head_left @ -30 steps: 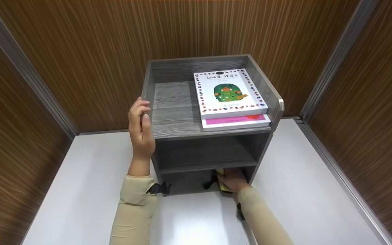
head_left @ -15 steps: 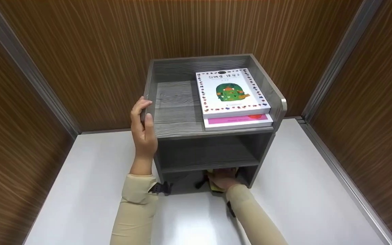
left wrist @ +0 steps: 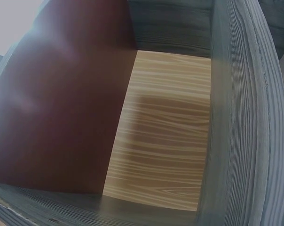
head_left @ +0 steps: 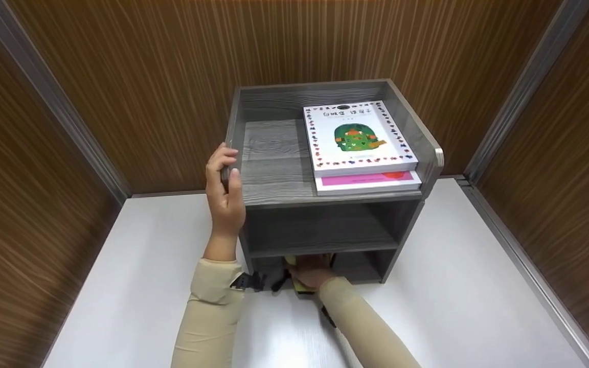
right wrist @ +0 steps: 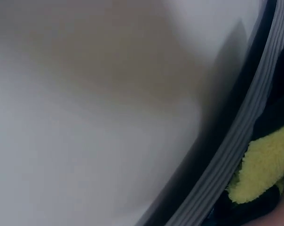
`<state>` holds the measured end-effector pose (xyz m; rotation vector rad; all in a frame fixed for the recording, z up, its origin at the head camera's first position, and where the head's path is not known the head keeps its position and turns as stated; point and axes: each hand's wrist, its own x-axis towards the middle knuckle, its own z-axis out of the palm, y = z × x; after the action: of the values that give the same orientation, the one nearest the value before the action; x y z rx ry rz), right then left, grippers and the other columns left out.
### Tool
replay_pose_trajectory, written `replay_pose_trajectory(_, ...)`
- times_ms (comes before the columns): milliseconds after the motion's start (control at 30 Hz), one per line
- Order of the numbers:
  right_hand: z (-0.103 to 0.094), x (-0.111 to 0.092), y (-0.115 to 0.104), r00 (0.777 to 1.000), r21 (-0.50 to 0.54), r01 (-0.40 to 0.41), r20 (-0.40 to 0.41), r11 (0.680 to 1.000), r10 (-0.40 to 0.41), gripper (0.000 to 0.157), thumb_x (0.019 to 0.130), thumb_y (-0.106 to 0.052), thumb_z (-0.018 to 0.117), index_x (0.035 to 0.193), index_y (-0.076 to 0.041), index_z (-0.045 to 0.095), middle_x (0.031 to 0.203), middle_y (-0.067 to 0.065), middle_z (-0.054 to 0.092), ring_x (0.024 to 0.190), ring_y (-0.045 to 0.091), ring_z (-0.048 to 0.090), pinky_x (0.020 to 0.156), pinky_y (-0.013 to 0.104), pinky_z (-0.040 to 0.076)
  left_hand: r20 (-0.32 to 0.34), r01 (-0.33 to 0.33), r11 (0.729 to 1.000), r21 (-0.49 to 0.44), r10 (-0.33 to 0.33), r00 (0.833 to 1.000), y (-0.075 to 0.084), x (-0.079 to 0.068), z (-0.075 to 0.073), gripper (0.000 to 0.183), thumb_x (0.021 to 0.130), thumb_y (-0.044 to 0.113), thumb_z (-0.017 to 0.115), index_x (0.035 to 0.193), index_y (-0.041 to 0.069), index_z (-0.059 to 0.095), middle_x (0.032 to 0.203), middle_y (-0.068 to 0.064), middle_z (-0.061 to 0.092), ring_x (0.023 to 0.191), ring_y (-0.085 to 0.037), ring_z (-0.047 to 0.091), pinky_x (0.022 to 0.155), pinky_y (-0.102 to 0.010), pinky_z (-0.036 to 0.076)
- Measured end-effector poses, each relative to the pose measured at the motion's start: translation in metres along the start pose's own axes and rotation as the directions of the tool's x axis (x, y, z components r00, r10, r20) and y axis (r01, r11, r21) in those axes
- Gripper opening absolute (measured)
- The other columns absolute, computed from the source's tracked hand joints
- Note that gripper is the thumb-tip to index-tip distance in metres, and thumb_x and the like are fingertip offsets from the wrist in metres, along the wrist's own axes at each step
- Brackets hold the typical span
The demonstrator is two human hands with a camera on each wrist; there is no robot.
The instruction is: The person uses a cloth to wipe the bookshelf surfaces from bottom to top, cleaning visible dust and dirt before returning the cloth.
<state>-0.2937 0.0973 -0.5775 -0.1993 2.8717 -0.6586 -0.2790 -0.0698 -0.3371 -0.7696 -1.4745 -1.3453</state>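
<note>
A grey wood-grain shelf unit (head_left: 276, 168) stands on the white table. My left hand (head_left: 225, 204) grips the top of its left side panel, with the thumb toward the inside and the fingers around the outer side. Inside the bottom compartment, my right hand (head_left: 315, 271) holds a fuzzy yellow cloth (head_left: 304, 287) with dark edging, low at the compartment's front. The upper board hides part of that hand. In the right wrist view the yellow pile (right wrist: 262, 165) shows beside a grey, layered edge (right wrist: 226, 141).
Two books lie stacked at the right of the top tray: a white one with a green picture (head_left: 361, 138) over one with a pink cover (head_left: 368, 181). A middle compartment (head_left: 320, 225) lies between. Brown wood-grain walls (head_left: 304, 41) enclose the back and sides.
My right hand has slid leftward with the yellow cloth along the bottom compartment, from near its right side to about the middle. My left hand keeps its grip; the view has shifted slightly.
</note>
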Motion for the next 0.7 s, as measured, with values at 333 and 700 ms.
replay_pose_trajectory(333,0.007,-0.007,-0.022,0.993,-0.086,0.082,0.095,0.993,-0.074,0.07,0.094,-0.049,0.039,0.151,-0.018,0.011,0.155,0.012,0.008,0.139,0.036,0.001,0.109,0.056,0.003,-0.009,-0.008,1.0,0.007,0.008,1.0,-0.002,-0.001,0.0,0.017,0.082,-0.009,0.038,0.097,-0.013,0.043,0.106,-0.028,0.05,0.117,-0.052,0.037,0.107,-0.045,0.027)
replay_pose_trajectory(700,0.012,-0.012,-0.044,0.977,-0.109,0.135,0.183,0.985,-0.114,0.065,0.093,-0.044,0.039,0.149,-0.017,0.02,0.155,0.011,0.005,0.139,0.036,-0.002,0.109,0.054,0.006,-0.009,-0.01,1.0,0.007,0.01,1.0,-0.001,-0.001,0.0,0.018,0.081,-0.009,0.038,0.098,-0.012,0.043,0.106,-0.028,0.05,0.118,-0.051,0.038,0.107,-0.045,0.027)
